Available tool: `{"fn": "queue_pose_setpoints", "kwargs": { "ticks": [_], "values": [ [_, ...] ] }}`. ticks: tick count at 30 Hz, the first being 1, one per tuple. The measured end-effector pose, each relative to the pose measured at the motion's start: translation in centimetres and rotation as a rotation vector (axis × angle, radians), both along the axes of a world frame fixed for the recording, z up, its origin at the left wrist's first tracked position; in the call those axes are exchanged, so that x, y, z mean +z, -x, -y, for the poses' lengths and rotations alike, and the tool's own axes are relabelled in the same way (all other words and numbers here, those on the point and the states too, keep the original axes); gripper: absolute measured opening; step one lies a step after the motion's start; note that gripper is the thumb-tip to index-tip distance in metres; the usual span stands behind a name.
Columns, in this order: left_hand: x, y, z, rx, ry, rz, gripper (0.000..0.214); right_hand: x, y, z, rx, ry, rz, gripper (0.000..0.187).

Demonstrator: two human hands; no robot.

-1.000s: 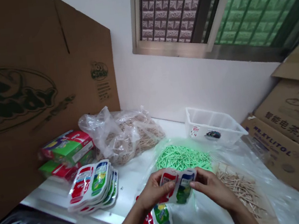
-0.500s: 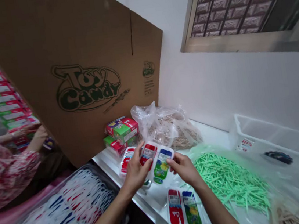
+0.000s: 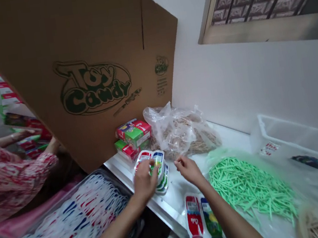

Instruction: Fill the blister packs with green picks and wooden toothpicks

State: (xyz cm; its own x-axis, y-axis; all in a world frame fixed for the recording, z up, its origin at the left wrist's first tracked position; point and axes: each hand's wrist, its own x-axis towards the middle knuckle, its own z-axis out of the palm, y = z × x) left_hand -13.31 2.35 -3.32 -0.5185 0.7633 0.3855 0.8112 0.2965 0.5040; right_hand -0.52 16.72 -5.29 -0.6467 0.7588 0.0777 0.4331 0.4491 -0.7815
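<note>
The left hand lies flat on the top candy pack of the stack of candy packs at the desk edge, fingers together and pressing down. The right hand hovers just beside the stack with fingers a little apart, holding nothing. To stack well, line up the top pack's edges with those below and press gently.

"Toy Candy" stands in big green letters on the cardboard box beyond the left hand; a smaller copy marks its side panel.
</note>
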Motion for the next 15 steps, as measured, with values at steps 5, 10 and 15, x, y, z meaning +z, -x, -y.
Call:
{"fn": "queue_pose_setpoints", "kwargs": {
  "ticks": [5,10,15],
  "values": [
    [-3.8,-8.6,0.0,-0.269,0.443,0.121,0.037,-1.6,-7.9,0.5,-0.093,0.042,0.086,0.025],
    [-5.9,-8.9,-1.8,-0.245,0.656,0.041,0.027,-3.8,-14.6,3.1,-0.197,0.008,0.226,0.024],
    [-4.6,-8.4,-2.7,-0.318,0.674,-0.052,0.025,-5.3,-17.3,4.9,-0.21,-0.015,0.429,0.024]
  ]
}}
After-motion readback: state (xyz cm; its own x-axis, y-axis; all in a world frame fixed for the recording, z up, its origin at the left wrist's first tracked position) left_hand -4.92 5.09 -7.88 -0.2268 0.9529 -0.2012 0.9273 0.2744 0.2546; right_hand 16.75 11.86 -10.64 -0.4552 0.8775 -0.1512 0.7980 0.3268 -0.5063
